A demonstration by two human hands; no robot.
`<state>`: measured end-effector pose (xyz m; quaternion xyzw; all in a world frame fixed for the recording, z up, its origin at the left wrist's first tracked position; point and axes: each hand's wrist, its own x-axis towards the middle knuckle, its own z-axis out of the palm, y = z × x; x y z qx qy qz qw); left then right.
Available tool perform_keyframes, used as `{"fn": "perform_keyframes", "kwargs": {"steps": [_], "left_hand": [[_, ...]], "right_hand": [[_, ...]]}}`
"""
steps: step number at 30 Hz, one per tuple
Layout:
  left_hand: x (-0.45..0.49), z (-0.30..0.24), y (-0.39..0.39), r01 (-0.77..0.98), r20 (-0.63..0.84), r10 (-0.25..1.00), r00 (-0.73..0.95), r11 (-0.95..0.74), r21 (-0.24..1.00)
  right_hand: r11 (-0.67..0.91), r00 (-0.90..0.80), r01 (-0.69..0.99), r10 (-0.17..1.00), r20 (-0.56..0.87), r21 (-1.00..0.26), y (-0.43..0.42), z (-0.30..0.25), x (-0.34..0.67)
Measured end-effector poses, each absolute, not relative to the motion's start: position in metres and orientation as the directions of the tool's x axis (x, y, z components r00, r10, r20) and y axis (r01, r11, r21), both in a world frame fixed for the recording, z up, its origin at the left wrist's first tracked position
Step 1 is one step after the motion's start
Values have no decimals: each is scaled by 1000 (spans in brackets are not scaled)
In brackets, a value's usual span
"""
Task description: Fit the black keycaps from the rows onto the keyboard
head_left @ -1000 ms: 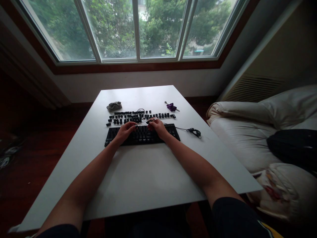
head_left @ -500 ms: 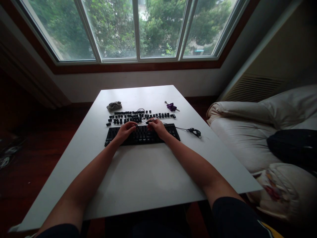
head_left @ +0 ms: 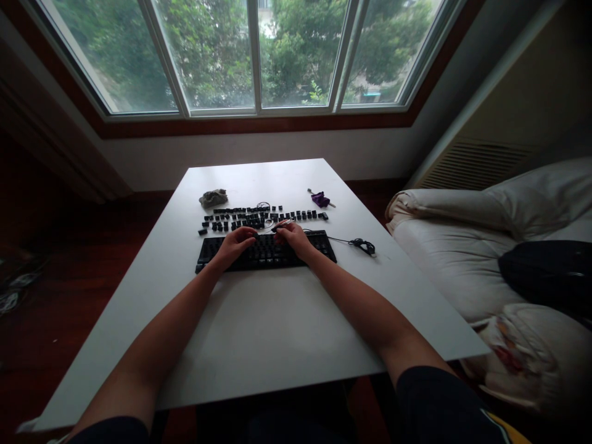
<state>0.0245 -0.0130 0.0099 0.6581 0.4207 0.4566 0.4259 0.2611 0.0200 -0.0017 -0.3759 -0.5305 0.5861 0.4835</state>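
A black keyboard (head_left: 268, 262) lies across the white table, with many of its keycaps off. Over its left half, my left hand (head_left: 237, 242) pinches a small black keycap (head_left: 256, 235) between thumb and fingertips. My right hand (head_left: 293, 238) is closed above the middle of the board around a slim tool with thin metal wires (head_left: 287, 222), which looks like a keycap puller. Its dark end points toward the left hand; whether it grips anything is too small to tell. Just beyond the keyboard, several loose black keycaps (head_left: 225, 226) lie in rough rows.
A crumpled grey cloth (head_left: 213, 197) sits at the table's far left. Toward the far right lies a purple brush-like thing (head_left: 320, 199). The keyboard's bundled cable (head_left: 363, 246) rests to the right. A pale sofa (head_left: 444, 246) stands beyond the table's right edge.
Both hands stay almost in place over the keyboard. Only slight finger shifts show, and the loose keycaps look the same.
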Motion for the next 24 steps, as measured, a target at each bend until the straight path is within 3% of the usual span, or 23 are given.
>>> {"fn": "perform_keyframes", "kwargs": {"steps": [24], "left_hand": [[25,10,-14,154,241,930,279,-291,944]], "right_hand": [[32,-259,-177,963,78,-984,20,-1,261]]}}
